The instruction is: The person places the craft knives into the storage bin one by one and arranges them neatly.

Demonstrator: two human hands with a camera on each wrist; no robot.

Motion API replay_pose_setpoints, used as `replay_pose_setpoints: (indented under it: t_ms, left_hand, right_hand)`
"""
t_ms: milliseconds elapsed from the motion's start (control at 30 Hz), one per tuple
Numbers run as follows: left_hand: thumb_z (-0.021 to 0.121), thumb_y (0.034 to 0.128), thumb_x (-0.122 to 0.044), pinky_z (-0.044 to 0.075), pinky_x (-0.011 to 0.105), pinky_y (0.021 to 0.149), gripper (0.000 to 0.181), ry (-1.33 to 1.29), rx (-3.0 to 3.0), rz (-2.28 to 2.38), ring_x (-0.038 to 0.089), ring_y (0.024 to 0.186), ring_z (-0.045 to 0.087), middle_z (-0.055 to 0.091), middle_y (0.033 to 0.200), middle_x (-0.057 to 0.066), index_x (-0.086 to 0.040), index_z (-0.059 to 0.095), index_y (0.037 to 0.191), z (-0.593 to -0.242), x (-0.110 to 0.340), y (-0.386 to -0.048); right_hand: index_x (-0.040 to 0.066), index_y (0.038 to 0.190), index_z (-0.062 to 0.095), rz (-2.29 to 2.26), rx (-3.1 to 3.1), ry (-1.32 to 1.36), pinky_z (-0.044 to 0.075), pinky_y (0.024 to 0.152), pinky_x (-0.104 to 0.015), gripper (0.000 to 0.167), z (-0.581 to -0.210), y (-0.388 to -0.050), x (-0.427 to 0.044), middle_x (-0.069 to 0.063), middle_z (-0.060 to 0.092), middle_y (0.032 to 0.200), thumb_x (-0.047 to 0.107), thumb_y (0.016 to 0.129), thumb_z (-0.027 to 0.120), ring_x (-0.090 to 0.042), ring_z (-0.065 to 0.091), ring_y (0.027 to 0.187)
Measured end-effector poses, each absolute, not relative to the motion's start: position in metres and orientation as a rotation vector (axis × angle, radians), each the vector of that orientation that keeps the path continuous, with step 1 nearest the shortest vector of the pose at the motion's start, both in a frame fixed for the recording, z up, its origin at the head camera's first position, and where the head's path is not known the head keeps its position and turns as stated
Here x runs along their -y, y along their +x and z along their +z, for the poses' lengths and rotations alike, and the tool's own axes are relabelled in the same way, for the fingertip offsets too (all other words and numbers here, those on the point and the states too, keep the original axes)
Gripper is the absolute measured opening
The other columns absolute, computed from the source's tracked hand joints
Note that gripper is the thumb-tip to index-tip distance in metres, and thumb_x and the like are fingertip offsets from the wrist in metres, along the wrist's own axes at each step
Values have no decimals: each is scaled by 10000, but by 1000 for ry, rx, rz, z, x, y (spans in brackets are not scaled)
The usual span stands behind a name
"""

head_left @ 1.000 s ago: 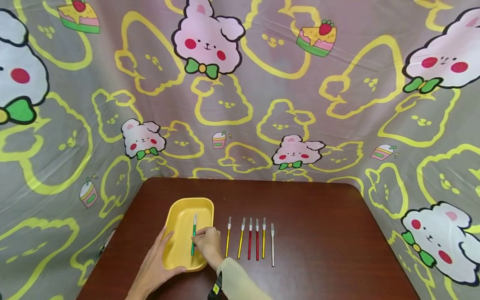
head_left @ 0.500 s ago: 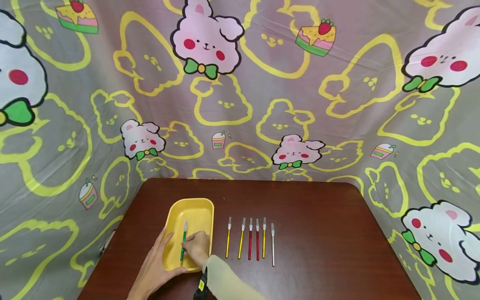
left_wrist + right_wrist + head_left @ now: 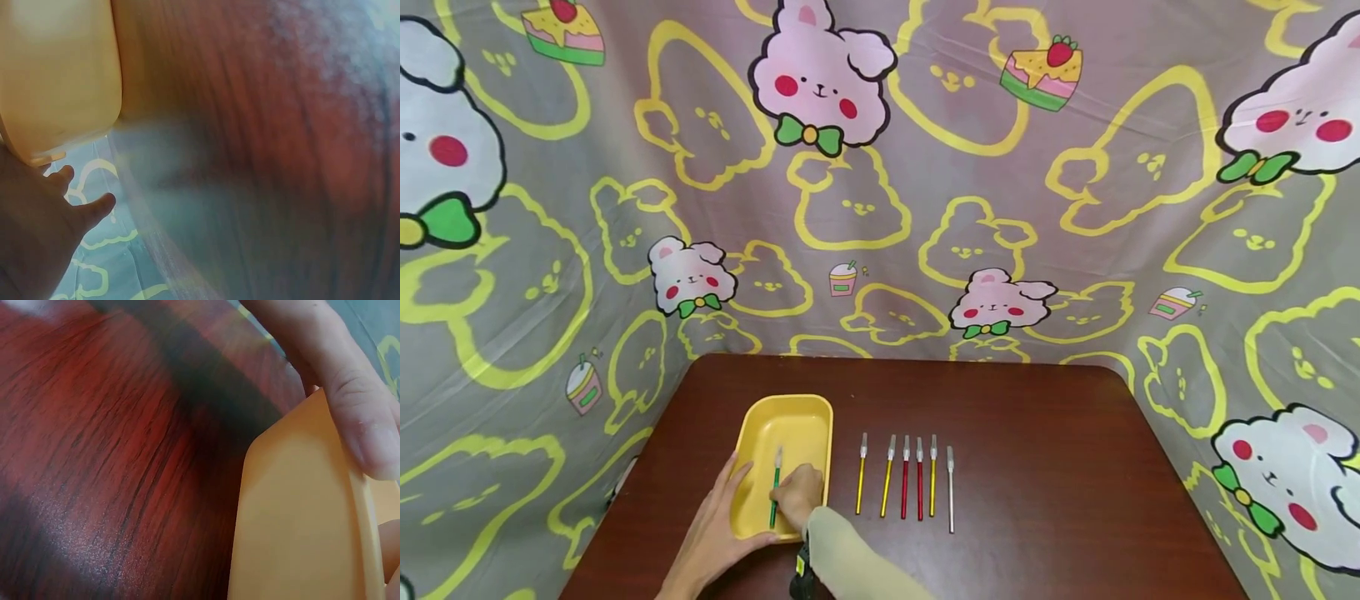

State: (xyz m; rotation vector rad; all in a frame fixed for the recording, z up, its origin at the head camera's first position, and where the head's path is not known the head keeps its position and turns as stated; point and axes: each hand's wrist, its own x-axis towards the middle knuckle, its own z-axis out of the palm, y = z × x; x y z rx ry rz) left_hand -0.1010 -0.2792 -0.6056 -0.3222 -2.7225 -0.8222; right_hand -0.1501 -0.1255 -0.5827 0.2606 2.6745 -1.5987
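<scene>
In the head view, a yellow tray stands on the left half of the table. My left hand holds its near left corner, fingers over the left side and thumb at the near end; that thumb lies over the rim in the right wrist view. Inside the tray, my right hand pinches a green-handled craft knife with a clear cap, low against the tray floor. Its fingertips are partly hidden. In the left wrist view the tray shows beside my left hand.
Right of the tray lie several capped craft knives in a row: yellow and red ones, with a silver one at the right end. The brown wooden table is bordered by a patterned cloth.
My right hand has moved left within the tray with the green craft knife and sits slightly lower now. The left hand and the tray keep their places.
</scene>
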Motion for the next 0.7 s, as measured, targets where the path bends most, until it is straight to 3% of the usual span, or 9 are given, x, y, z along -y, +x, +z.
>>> replay_pose_setpoints:
  t_ms: [400,700]
  left_hand:
    - [949,662,-616,467,709,973,1162,-309,2741,-827,547,1349,487,282,1682,206,-101,447,1575,-604,276,-102]
    - [933,688,-620,446,746,965,1156,-265,2793,-849,571,1349,477,249,1699,203,-130,417,1598,-602,275,-102]
  right_hand:
    - [28,598,727,-1776,-2554,207,374,424,-170,255,-586,-148,123,-20,632,475,-82,783,865,-30,537,381]
    - [83,677,727,-1818,-2457,226,501,447,-204,230,-567,-152,120,26,658,547,-6,813,889,-131,684,474]
